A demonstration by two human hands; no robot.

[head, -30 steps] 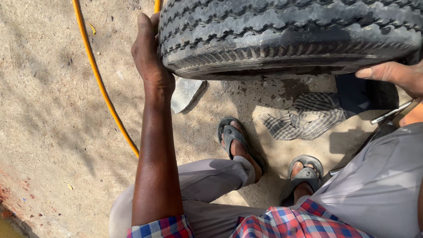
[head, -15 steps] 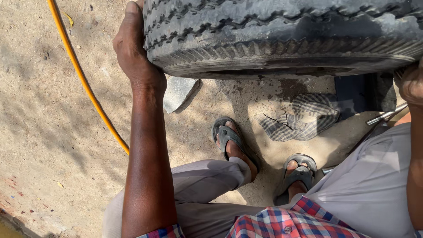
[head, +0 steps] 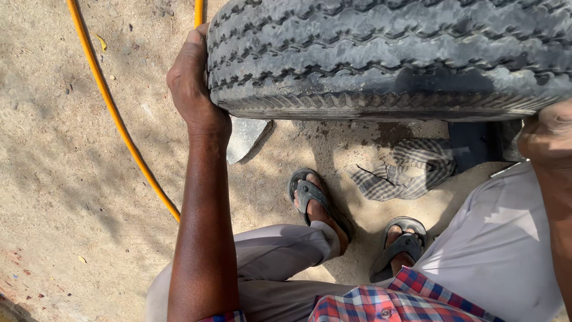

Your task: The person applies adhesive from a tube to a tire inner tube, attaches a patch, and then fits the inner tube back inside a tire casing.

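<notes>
Gripping a big black treaded rubber tyre (head: 387, 56) from both sides.
Left hand (head: 193, 83) wrapped on tread, right hand (head: 548, 134) clasping edge (fingers partly hidden); yellow hose (head: 119, 119) far left, checked cloth (head: 405, 170) beneath.

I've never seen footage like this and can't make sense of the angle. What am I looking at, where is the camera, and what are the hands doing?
The camera sits on a person's head and looks straight down, so you see their own arms, lap and feet. The big dark thing across the top is a worn tyre with deep tread. The left hand grips its left side; the right hand presses against its right edge. Below are grey trousers, a checked shirt and two sandals on sandy ground. On that ground lie an orange hose, a checked cloth and a flat grey piece beside the left wrist.
</notes>
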